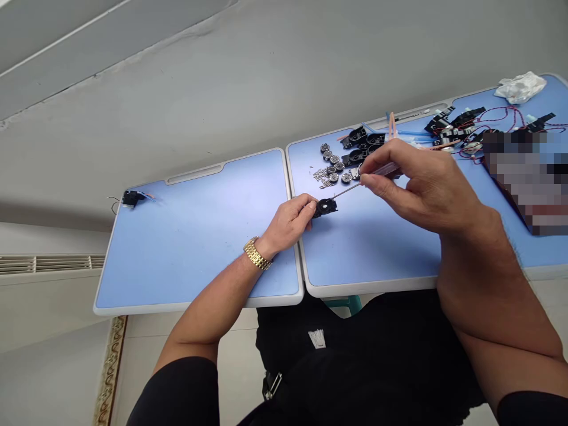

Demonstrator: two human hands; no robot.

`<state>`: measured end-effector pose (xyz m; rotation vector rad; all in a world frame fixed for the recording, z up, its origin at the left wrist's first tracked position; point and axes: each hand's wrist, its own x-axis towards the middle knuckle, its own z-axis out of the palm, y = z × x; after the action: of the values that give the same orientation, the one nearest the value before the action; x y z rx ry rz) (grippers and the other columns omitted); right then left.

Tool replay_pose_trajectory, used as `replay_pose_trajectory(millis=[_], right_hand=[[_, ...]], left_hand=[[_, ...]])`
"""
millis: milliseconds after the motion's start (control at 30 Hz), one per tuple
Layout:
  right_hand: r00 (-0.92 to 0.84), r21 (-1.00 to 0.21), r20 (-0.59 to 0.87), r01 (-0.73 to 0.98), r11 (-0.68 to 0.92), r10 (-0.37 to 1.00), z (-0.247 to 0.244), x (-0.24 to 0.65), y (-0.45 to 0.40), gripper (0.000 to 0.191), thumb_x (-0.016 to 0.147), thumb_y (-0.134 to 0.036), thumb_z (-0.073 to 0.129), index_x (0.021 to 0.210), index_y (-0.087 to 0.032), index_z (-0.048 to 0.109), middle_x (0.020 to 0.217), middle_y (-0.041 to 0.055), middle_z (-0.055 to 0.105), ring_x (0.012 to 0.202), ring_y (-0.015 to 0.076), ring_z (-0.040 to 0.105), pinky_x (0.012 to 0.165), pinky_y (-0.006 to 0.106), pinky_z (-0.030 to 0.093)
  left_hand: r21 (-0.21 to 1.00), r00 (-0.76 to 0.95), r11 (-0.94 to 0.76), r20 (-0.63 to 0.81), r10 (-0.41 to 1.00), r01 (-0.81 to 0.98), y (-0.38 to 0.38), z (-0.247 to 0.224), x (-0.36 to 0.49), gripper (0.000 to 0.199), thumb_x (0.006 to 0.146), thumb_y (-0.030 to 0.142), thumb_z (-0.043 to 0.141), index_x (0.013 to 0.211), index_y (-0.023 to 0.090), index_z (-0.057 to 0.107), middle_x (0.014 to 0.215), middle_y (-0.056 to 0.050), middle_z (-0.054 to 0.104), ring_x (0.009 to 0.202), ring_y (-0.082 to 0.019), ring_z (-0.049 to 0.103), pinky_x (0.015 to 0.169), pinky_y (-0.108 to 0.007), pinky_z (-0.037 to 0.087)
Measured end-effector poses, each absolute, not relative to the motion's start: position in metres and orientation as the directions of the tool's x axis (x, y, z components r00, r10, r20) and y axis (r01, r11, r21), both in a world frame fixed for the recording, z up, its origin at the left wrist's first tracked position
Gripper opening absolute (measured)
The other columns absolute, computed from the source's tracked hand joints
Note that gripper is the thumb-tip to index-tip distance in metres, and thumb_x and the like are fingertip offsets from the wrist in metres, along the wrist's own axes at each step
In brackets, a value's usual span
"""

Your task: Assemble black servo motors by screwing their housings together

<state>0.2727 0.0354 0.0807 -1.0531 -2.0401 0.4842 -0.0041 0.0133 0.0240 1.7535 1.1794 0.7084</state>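
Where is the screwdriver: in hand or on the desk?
In hand: the right hand pinches the screwdriver, shaft angled toward the black housing at the left hand.

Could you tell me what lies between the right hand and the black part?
A screwdriver's metal shaft spans the right hand and black part, in the head view.

Two blue desks (190,248) stand side by side — their edges touch. Behind them is a big grey wall (248,77), with a white vent (48,264) low on the left. The floor (235,361) is pale tile, with a patterned strip (109,373) along it.
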Motion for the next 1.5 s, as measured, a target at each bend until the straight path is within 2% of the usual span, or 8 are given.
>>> replay_pose_trajectory(millis=[333,433,567,733,867,933,1167,1500], right_hand=[[-0.266,-0.410,0.569,0.728,0.549,0.778,0.071,0.276,0.038,0.043,0.103,-0.067,0.074,0.082,-0.029,0.070,0.064,-0.0001,0.069,0.057,0.0228,0.064,0.059,0.040,0.044],[-0.298,-0.454,0.543,0.683,0.573,0.785,0.074,0.274,0.037,0.033,0.105,-0.062,0.072,0.095,-0.031,0.073,0.069,0.0000,0.074,0.063,0.0244,0.070,0.061,0.040,0.050],[-0.345,-0.582,0.494,0.551,0.599,0.798,0.081,0.269,0.033,0.020,0.108,-0.051,0.069,0.104,-0.032,0.073,0.085,0.0009,0.082,0.074,0.0243,0.078,0.066,0.040,0.059],[-0.393,-0.615,0.481,0.485,0.622,0.783,0.079,0.264,0.032,0.014,0.107,-0.043,0.070,0.099,-0.032,0.072,0.087,0.0001,0.082,0.076,0.0244,0.079,0.068,0.041,0.062],[-0.391,-0.602,0.508,0.476,0.641,0.767,0.079,0.259,0.030,0.014,0.106,-0.041,0.070,0.098,-0.030,0.071,0.085,0.0007,0.082,0.074,0.0240,0.078,0.065,0.038,0.058],[-0.408,-0.589,0.494,0.492,0.641,0.768,0.086,0.257,0.026,0.016,0.108,-0.042,0.067,0.099,-0.030,0.071,0.084,0.0011,0.080,0.072,0.0237,0.076,0.064,0.038,0.055],[-0.623,-0.393,0.363,0.572,0.720,0.693,0.128,0.255,0.007,0.019,0.109,-0.033,0.054,0.095,-0.029,0.068,0.077,0.0020,0.069,0.066,0.0232,0.062,0.063,0.039,0.039],[-0.735,-0.100,0.286,0.615,0.782,0.614,0.167,0.241,0.003,0.034,0.105,-0.040,0.061,0.075,-0.028,0.054,0.051,-0.0001,0.037,0.050,0.0175,0.026,0.062,0.041,0.022]], left_hand=[[0.894,0.393,-0.173,-0.004,0.920,0.414,0.013,0.022,-0.005,0.036,0.118,0.047,0.047,0.115,0.021,0.072,0.074,0.001,0.066,0.070,-0.017,0.064,0.075,-0.034,0.051],[0.913,0.411,-0.167,0.000,0.912,0.371,0.013,0.020,-0.007,0.039,0.119,0.050,0.046,0.139,0.027,0.071,0.091,-0.002,0.072,0.072,-0.016,0.067,0.077,-0.035,0.055],[0.946,0.468,-0.143,-0.011,0.883,0.292,0.013,0.021,-0.009,0.044,0.119,0.057,0.048,0.144,0.030,0.070,0.126,-0.007,0.074,0.078,-0.014,0.068,0.083,-0.035,0.059],[0.936,0.484,-0.165,-0.007,0.875,0.312,0.013,0.026,-0.010,0.047,0.118,0.060,0.048,0.142,0.025,0.069,0.118,-0.009,0.074,0.093,-0.019,0.070,0.092,-0.038,0.059],[0.906,0.449,-0.228,0.048,0.892,0.357,0.013,0.018,-0.007,0.049,0.100,0.055,0.082,0.136,0.024,0.070,0.122,-0.008,0.078,0.104,-0.021,0.071,0.094,-0.037,0.057],[0.912,0.422,-0.241,0.085,0.903,0.332,0.013,0.013,-0.004,0.042,0.098,0.047,0.084,0.131,0.024,0.073,0.117,-0.006,0.079,0.101,-0.021,0.072,0.093,-0.037,0.058],[0.945,0.453,-0.263,0.152,0.878,0.193,0.012,0.008,-0.002,0.033,0.093,0.028,0.084,0.125,0.024,0.079,0.122,-0.007,0.081,0.110,-0.022,0.075,0.105,-0.040,0.059],[0.984,0.514,-0.163,0.105,0.851,0.069,0.012,0.004,-0.001,0.033,0.090,0.041,0.092,0.114,0.021,0.080,0.115,-0.008,0.080,0.108,-0.022,0.075,0.100,-0.038,0.060]])
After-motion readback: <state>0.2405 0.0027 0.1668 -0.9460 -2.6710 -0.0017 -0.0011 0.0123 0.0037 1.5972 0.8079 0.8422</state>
